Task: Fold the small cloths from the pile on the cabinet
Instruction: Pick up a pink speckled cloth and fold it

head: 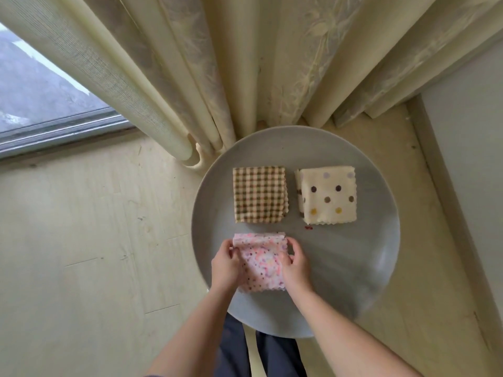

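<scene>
A pink cloth [261,263] is gripped at its sides by the left hand [225,263] and right hand [296,268] on a desk [340,268], with a checked cloth [260,194] and dotted cloth [328,197] laid folded beyond.

Round grey top [381,240]: near-right quarter bare, the widest free room. The far half is taken by a checked cloth [260,194] and a dotted cloth [328,198], with a narrow lane between them (small red speck [308,227] at its near end). Curtain folds [245,77] crowd the far rim. Near-left is blocked by the pink cloth [261,263], gripped by left hand [226,265] and right hand [296,268].
</scene>
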Available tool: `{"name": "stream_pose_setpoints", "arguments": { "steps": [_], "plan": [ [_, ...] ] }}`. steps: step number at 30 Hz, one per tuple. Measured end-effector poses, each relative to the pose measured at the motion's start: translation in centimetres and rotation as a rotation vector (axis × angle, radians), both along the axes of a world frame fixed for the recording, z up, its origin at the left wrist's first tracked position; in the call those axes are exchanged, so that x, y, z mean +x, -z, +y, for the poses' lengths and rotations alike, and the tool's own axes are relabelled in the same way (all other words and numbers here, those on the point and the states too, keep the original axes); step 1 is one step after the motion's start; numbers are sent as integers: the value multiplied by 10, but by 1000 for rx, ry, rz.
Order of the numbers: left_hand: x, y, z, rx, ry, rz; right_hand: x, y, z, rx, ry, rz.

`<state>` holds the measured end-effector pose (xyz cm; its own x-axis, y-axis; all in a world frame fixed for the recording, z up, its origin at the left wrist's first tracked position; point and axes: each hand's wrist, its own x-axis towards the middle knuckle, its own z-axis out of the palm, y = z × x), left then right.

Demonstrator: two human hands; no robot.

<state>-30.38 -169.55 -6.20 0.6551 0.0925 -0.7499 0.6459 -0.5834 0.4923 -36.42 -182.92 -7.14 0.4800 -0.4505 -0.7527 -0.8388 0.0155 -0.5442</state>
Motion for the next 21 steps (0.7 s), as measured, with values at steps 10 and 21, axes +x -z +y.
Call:
{"name": "stream_pose_setpoints", "arguments": {
  "steps": [10, 21],
  "plan": [
    [-4, -24, 13, 250, 451, -394, -13, -29, -4, -680, -688, -20],
    [-15, 0, 7, 548, 1185, -365, 16, -16, -1, -610, -1227, 88]
  ]
}}
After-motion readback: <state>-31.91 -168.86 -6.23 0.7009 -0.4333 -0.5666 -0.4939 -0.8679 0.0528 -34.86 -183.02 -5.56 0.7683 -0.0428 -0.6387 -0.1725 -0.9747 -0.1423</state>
